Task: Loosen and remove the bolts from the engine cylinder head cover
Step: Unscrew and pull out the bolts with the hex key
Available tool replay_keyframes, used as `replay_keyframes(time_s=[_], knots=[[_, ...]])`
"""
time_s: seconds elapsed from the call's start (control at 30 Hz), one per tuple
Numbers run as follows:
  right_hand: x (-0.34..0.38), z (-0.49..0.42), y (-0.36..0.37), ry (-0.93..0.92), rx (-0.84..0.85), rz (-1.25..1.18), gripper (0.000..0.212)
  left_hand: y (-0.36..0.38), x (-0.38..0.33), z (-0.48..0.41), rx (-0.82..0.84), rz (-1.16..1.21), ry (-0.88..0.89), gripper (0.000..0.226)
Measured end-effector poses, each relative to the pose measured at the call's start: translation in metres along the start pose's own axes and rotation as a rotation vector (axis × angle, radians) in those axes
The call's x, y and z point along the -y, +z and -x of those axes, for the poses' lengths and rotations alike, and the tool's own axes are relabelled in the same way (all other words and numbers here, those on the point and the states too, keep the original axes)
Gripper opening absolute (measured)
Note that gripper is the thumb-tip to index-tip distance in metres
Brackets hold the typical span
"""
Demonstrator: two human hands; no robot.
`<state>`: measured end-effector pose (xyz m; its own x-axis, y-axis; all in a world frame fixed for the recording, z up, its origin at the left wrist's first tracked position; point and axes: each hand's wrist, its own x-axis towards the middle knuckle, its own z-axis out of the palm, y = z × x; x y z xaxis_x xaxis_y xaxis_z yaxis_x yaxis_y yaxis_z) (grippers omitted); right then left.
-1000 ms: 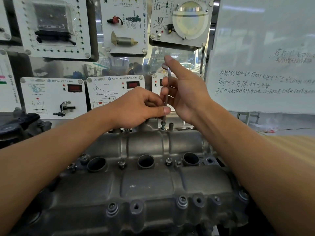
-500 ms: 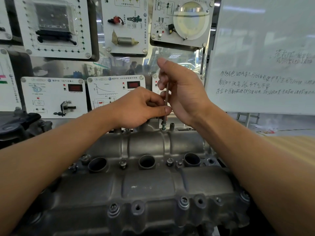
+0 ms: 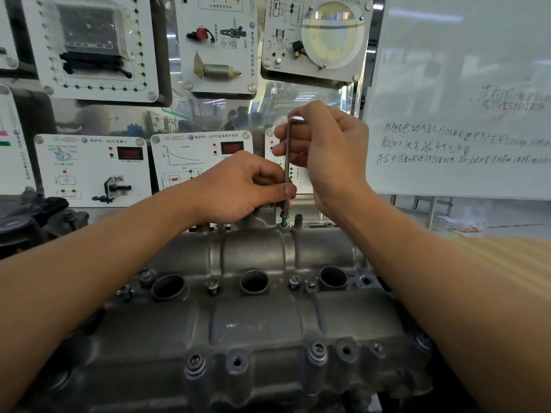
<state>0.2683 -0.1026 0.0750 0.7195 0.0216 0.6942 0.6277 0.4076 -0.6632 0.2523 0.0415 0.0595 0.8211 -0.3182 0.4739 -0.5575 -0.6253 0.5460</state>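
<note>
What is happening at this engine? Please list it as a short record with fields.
Workpiece: grey cast-metal cylinder head cover, other bolts seated
Tool: thin L-shaped metal hex key, upright
Bolt: far-edge bolt under the key's tip, raised from its hole
Right hand: grips the key's top bend
Left hand: pinches the lower shaft
Behind: white training panels, handwritten whiteboard

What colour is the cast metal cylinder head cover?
The cast metal cylinder head cover is dull grey; the head view shows it best.
</note>
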Motion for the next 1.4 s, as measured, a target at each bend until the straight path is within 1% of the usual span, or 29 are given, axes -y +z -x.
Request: replay_keyframes(time_s=[0.13,0.23,0.33,0.4,0.47,0.53,0.63,0.67,0.8,0.87,1.03,1.07,1.17,1.27,1.33,1.4], knots=[[-0.0005,-0.0011,0.0023,0.021,-0.048,-0.019,0.023,-0.0002,-0.0001,0.0006,0.0,0.009,-0.018,0.02],[-0.0025,-0.0011,0.0027,0.037,-0.059,-0.039,0.013,-0.0002,-0.0006,0.0004,0.001,-0.009,-0.011,0.021],[-0.0025,0.0001,0.0037,0.02,-0.009,0.022,0.006,-0.0014,0.0,-0.0007,0.006,-0.034,-0.011,0.023],[-0.0008,0.0018,0.0051,0.031,0.035,0.048,0.011,-0.0016,0.0006,-0.0004,0.01,-0.019,-0.001,0.021],[0.0007,0.0042,0.0063,0.044,0.107,0.012,0.017,-0.0005,-0.0009,0.0005,0.009,0.002,0.0,0.019],[0.0014,0.0063,0.0073,0.022,0.165,0.008,0.016,-0.0002,-0.0014,0.0009,-0.005,0.0,-0.005,0.022],[0.0008,0.0077,0.0067,-0.023,0.164,0.078,0.007,-0.0002,-0.0025,0.0017,-0.002,-0.021,-0.004,0.029],[0.0003,0.0079,0.0062,-0.032,0.159,0.101,0.006,-0.0002,-0.003,0.0019,-0.003,-0.03,-0.004,0.03],[-0.0007,0.0074,0.0051,-0.032,0.158,0.121,0.014,-0.001,-0.0041,0.0026,-0.007,-0.042,-0.008,0.033],[0.0001,0.0076,0.005,-0.021,0.166,0.106,0.014,-0.001,-0.004,0.0026,-0.009,-0.051,-0.008,0.032],[0.0044,0.0073,0.0044,0.011,0.211,0.068,0.006,-0.0009,-0.0029,0.0017,-0.008,-0.041,0.002,0.025],[0.005,0.0066,0.0043,0.024,0.219,0.069,0.007,-0.0007,-0.0031,0.0015,-0.002,-0.036,0.002,0.023],[0.0056,0.0054,0.0051,0.058,0.228,0.038,0.018,-0.0006,-0.0034,0.0008,-0.001,-0.023,0.003,0.023],[0.0043,0.0059,0.0061,0.062,0.237,0.059,0.027,-0.0006,-0.0014,0.0002,0.006,-0.023,-0.002,0.024],[0.0034,0.0054,0.0059,0.069,0.239,0.067,0.028,-0.0001,0.0003,0.0,0.004,-0.005,-0.01,0.023],[0.0034,0.0049,0.0053,0.063,0.235,0.068,0.025,0.0007,0.0004,0.0,-0.005,0.0,-0.011,0.022]])
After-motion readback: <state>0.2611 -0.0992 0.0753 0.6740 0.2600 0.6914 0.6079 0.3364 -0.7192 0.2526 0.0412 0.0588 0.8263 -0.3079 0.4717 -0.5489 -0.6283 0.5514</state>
